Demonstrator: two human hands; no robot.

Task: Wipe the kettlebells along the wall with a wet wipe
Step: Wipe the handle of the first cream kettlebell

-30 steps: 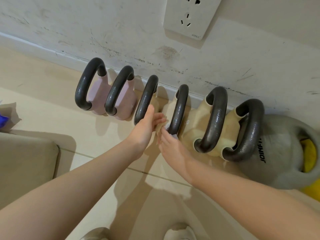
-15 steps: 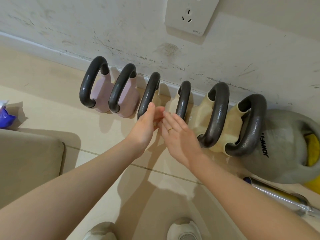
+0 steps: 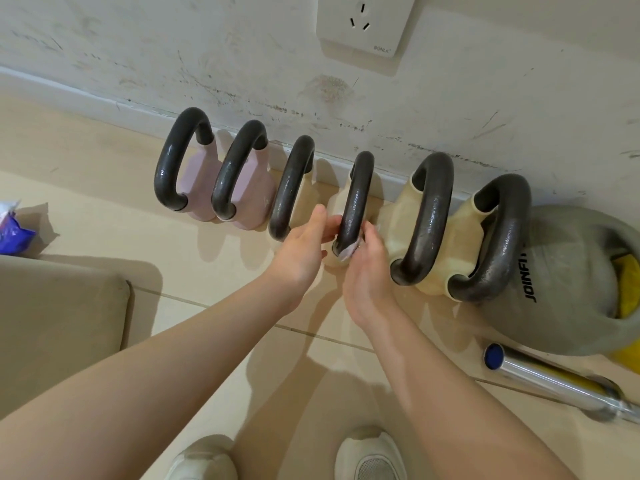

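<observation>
Several kettlebells with dark handles stand in a row against the wall: two pink ones [image 3: 197, 188], cream ones, and a big grey one [image 3: 568, 289] at the right. My right hand [image 3: 369, 271] pinches a white wet wipe [image 3: 347, 251] round the near lower end of the fourth kettlebell's handle [image 3: 358, 199]. My left hand [image 3: 303, 251] lies just left of that handle, fingers stretched out and touching the cream body beside it, thumb up. Most of the wipe is hidden under my right fingers.
A purple wipe packet [image 3: 12, 230] lies on the floor at far left, above a beige cushion [image 3: 59, 323]. A chrome bar [image 3: 554, 379] lies on the tiles at lower right. A wall socket [image 3: 363, 26] sits above the row. My shoes [image 3: 370, 455] are at the bottom.
My right hand slid down from the upper part of the fourth handle to its near lower end, the wipe now showing. My left hand stayed beside that handle.
</observation>
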